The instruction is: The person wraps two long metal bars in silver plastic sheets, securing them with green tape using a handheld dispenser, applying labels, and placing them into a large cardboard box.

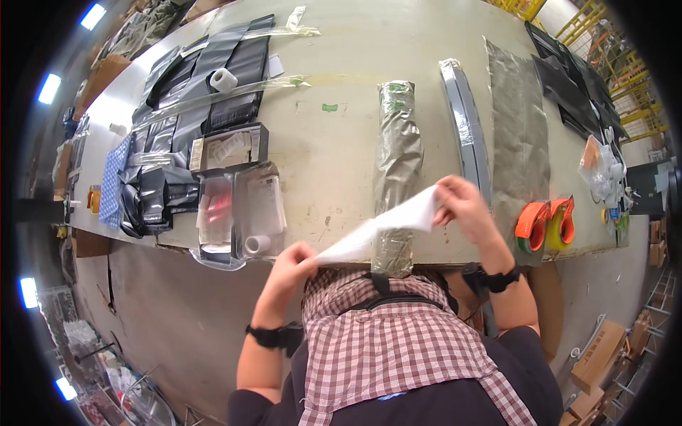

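Stretching a white sheet looked like the current step, left hand and right hand each pinching an end above the silvery bundle by the counter's near edge, next move probably needing even tension.

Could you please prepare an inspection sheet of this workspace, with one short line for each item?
Surface: pale table, stained in places toward its near edge.
Things in hand: white sheet, stretched across the near part of a shiny grey wrapped roll; whether they touch, cannot tell.
Clutter: black packages and an open box of papers at left; two tape dispensers, apparently, at right.
Hands: left hand and right hand each pinch an end of the sheet.
Cables: none clearly made out.
Surroundings: yellow racks beyond the table; cardboard boxes at lower right.
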Available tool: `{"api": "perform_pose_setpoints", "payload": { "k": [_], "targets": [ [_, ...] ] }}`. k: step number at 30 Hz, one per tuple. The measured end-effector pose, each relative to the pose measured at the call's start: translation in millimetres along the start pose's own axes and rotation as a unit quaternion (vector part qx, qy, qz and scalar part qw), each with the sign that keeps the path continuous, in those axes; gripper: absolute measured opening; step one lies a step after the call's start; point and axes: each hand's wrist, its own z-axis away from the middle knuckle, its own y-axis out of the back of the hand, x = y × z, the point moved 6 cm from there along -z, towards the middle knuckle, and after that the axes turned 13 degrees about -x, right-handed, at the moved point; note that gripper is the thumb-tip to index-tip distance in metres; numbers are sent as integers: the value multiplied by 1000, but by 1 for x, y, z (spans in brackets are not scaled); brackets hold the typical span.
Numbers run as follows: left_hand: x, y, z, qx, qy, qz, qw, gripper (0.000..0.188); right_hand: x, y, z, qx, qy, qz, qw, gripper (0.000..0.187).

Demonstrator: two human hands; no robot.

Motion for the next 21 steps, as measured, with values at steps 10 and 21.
{"api": "perform_pose_setpoints", "payload": {
  "k": [10, 21],
  "targets": [
    [-278, 183, 303, -22, 777, -416, 472, 27, 1, -27, -35, 10, 179, 767, 616, 53],
    [119, -93, -55, -88, -272, -474, 833, 47, 27, -49, -93, -25, 118, 660, 741, 47]
  ]
}}
